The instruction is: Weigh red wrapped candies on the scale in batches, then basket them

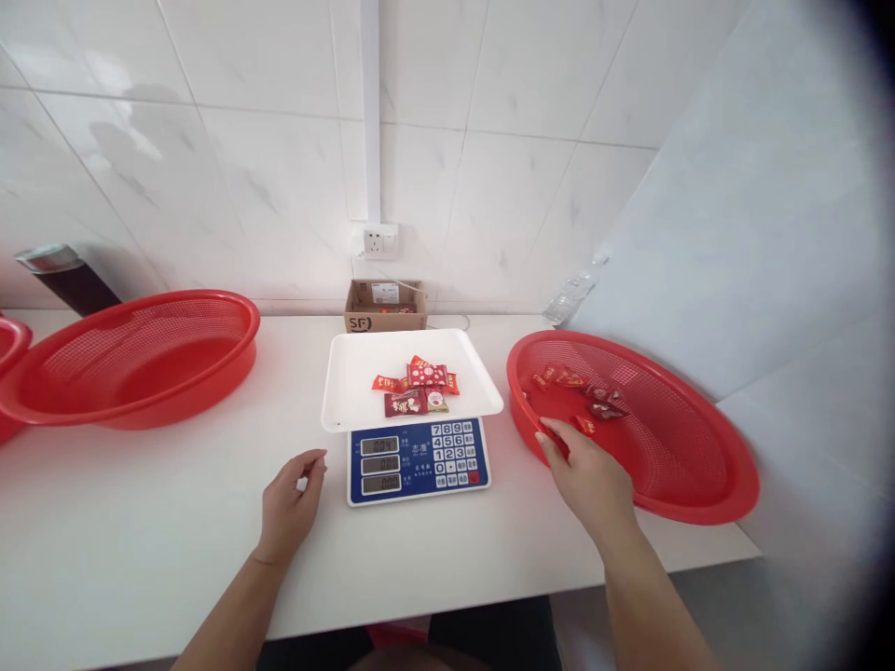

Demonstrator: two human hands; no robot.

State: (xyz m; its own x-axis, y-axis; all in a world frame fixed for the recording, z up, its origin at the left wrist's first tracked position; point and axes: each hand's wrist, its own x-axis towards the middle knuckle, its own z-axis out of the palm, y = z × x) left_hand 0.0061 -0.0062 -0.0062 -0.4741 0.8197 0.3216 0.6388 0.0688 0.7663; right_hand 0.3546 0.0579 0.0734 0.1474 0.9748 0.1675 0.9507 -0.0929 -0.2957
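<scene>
On the table stands a digital scale (419, 461) with a blue keypad and a white tray (356, 373) on top. Several small red and dark-red snack packets (426, 375) lie in a loose pile on that tray. To the left of the keypad, my left hand (290, 499) hovers over or rests on the table with curled fingers, thumb and fingertips together, and nothing visible in it. At the near left rim of the right red basket (685, 475), my right hand (587, 475) has its thumb and fingers closed on the edge. Several packets (601, 401) lie inside this basket.
A second red basket (210, 396) stands to the left, beside part of another at the frame's edge. Behind the scale is a small cardboard box (386, 321). A plastic bottle (574, 294) leans by the right wall, and a dark flask (70, 280) stands at the back left.
</scene>
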